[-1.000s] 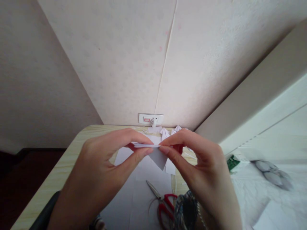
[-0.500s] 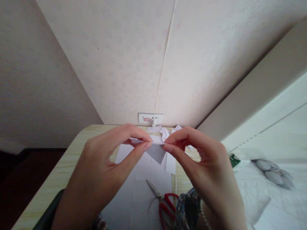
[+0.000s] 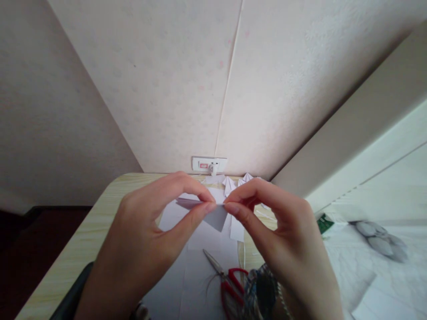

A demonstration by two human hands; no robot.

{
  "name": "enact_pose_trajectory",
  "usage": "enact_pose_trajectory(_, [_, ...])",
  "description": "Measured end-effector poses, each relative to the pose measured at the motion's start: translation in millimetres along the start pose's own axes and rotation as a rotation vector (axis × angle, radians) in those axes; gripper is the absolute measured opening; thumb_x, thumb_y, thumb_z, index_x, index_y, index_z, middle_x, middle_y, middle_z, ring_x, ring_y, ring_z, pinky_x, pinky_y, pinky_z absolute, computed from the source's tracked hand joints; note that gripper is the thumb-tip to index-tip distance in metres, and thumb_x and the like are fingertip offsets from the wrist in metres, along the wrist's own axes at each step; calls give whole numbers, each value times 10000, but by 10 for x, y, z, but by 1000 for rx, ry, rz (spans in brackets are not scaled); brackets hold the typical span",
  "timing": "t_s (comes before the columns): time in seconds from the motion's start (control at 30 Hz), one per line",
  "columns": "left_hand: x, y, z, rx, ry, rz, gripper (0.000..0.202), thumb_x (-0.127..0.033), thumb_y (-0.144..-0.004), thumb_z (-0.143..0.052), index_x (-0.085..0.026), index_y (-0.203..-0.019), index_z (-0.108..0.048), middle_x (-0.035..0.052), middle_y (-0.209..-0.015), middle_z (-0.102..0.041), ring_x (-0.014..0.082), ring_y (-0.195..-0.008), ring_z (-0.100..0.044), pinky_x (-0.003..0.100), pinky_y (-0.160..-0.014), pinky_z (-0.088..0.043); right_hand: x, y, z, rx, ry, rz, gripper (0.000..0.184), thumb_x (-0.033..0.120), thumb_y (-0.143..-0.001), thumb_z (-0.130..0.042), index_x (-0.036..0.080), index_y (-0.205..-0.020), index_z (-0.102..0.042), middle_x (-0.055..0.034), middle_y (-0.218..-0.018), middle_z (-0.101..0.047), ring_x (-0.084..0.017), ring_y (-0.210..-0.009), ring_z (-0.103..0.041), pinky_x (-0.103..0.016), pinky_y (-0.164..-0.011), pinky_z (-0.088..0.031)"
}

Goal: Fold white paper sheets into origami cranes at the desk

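Observation:
A small folded piece of white paper (image 3: 216,218) is held up over the table, pinched between both hands. My left hand (image 3: 167,218) grips its top edge with thumb and forefinger. My right hand (image 3: 276,222) pinches the same edge just to the right, the fingertips close to the left ones. One flap hangs down in a point below the fingers, and another part sticks out behind my left thumb. Below lie red-handled scissors (image 3: 230,284), tips pointing up and left, on large white paper sheets (image 3: 200,262).
Several folded white paper pieces (image 3: 228,185) lie at the back of the wooden table (image 3: 110,209). A wall socket (image 3: 209,164) with a plug sits just behind. On the right, a green-and-white box (image 3: 325,223) rests on a white quilted surface (image 3: 347,258).
Both hands have come slightly closer together along the paper's top edge. The paper has tilted a little, with more of its left part showing behind my left hand. The scissors have not moved.

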State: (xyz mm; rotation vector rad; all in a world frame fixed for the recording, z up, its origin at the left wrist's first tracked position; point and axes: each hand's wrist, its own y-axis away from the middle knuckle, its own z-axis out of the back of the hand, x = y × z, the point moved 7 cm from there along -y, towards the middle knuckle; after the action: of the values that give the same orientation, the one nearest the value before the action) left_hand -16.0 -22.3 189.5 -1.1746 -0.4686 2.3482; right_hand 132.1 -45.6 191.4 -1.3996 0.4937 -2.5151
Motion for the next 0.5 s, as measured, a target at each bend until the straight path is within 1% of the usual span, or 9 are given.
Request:
enact_pose_trajectory(0.13, [86,9,73,-58,6,63,84,-264,-804,-635,-305,-734,-654,-118,-756,-705,107,-717,-640,194,-703,-462,-33,22,55,-24,2,-21,150,125,-845,-631,195,-713,-614,58,-660,-630,-86,-641,-555,-197,-601,-417])
enact_pose_trajectory(0.17, [107,7,82,-47,-12,85,76,-281,-795,-647,-305,-725,-661,-114,-754,-710,114,-712,-643,203,-698,-461,-41,27,67,-27,1,-25,152,133,-848,-630,196,-711,-611,55,-661,-629,-89,-642,-554,-200,-602,-418])
enact_pose_trajectory(0.27, [102,-8,136,-59,-28,83,91,-311,-784,-642,-299,-697,-669,-103,-728,-717,131,-693,-645,223,-674,-453,-63,39,90,-35,-2,-31,146,153,-853,-630,199,-716,-606,47,-672,-631,-101,-656,-561,-213,-611,-425])
enact_pose_trajectory(0.3, [109,-13,129,-33,-55,100,79,-314,-781,-647,-298,-709,-675,-100,-739,-722,134,-690,-643,225,-679,-456,-67,41,95,-38,-2,-33,142,158,-853,-631,201,-720,-606,45,-676,-632,-104,-660,-563,-215,-614,-428])
enact_pose_trajectory(0.33, [97,-17,140,-39,-58,88,110,-325,-788,-637,-293,-688,-670,-100,-717,-717,130,-677,-637,220,-665,-452,-71,41,98,-40,-2,-35,139,161,-854,-630,202,-723,-605,44,-679,-632,-106,-665,-565,-217,-617,-429])
enact_pose_trajectory(0.5, [86,-14,132,-33,-97,59,132,-286,-806,-608,-289,-685,-661,-115,-675,-700,112,-634,-615,199,-635,-438,-76,36,85,-28,3,-51,151,168,-860,-620,204,-715,-596,44,-676,-627,-107,-665,-558,-217,-614,-426])
